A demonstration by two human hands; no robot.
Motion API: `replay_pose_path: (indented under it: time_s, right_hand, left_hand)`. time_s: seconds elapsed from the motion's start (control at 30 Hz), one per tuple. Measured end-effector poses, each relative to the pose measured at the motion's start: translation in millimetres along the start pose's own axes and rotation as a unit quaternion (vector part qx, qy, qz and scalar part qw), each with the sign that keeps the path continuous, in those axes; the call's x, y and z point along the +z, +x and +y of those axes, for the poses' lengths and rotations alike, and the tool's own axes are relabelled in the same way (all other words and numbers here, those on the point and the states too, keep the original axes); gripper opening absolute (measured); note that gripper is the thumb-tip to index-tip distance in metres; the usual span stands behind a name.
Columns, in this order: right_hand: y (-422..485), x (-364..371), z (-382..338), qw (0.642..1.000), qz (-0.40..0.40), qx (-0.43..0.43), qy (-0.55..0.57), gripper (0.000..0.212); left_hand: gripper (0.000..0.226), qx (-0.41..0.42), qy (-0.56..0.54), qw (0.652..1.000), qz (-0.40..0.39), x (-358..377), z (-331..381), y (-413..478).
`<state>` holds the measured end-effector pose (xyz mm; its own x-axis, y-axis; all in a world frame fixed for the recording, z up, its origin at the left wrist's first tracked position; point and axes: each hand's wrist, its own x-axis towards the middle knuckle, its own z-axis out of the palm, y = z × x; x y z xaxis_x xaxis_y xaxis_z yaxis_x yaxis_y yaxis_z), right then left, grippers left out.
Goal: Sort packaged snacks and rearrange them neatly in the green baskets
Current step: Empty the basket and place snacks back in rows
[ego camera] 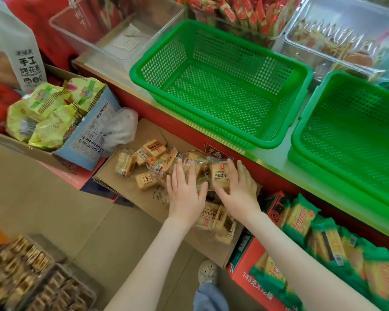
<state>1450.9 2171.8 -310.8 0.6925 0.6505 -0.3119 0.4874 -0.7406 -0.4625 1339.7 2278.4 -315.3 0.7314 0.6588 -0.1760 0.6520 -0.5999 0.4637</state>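
Several small clear-wrapped packs of toasted bread slices (148, 151) lie in a loose heap on a flat cardboard sheet (144, 129) on the floor. My left hand (184, 189) lies flat on the middle of the heap with straight fingers. My right hand (238, 185) presses beside it, fingers against one pack (220, 173) with an orange label. Two green mesh baskets stand on the counter above: one (220, 86) in the middle, another (350, 135) at the right. Both hold nothing.
A blue carton of yellow-green snack bags (47, 113) stands at the left. Green cracker packs (323, 239) fill a red box at the lower right. Clear bins (112, 30) sit behind the baskets. Trays of brown snacks (27, 272) are at the lower left.
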Motion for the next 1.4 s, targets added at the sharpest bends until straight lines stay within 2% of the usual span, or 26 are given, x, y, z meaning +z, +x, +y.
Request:
replay_pose_path:
  time_s: [0.17, 0.33, 0.57, 0.77, 0.9, 1.0, 1.13, 1.27, 1.4]
  right_hand:
    - [-31, -39, 12, 0.993, 0.11, -0.037, -0.01, 0.063]
    - [-70, -98, 73, 0.973, 0.229, -0.042, -0.004, 0.04]
    - [-162, -192, 214, 0.948, 0.316, 0.024, 0.024, 0.037]
    - [-236, -260, 366, 0.939, 0.337, 0.074, 0.003, 0.043]
    - [-266, -284, 482, 0.938, 0.305, 0.162, 0.002, 0.046]
    - [-268, -298, 545, 0.956, 0.234, 0.177, -0.011, 0.064]
    - [-245, -307, 585, 0.987, 0.123, 0.094, -0.035, 0.084]
    - [-207, -301, 585, 0.999, 0.021, 0.007, -0.041, 0.098]
    - [-182, -295, 574, 0.991, -0.032, -0.064, -0.114, 0.096]
  left_hand:
    - [0.065, 0.083, -0.006, 0.996, 0.03, -3, 54, -8]
    - [0.06, 0.214, -0.027, 0.976, 0.029, 10, 145, -20]
    - [0.05, 0.393, -0.014, 0.919, 0.03, 54, 308, -63]
    - [0.05, 0.442, 0.027, 0.897, 0.004, 122, 435, -108]
    - [0.049, 0.468, 0.064, 0.881, -0.028, 184, 518, -131]
    - [0.046, 0.474, 0.107, 0.871, -0.068, 225, 571, -131]
    - [0.061, 0.46, 0.233, 0.851, -0.096, 257, 608, -104]
    - [0.065, 0.428, 0.317, 0.842, -0.088, 255, 629, -68]
    - [0.08, 0.442, 0.4, 0.794, -0.119, 259, 644, -47]
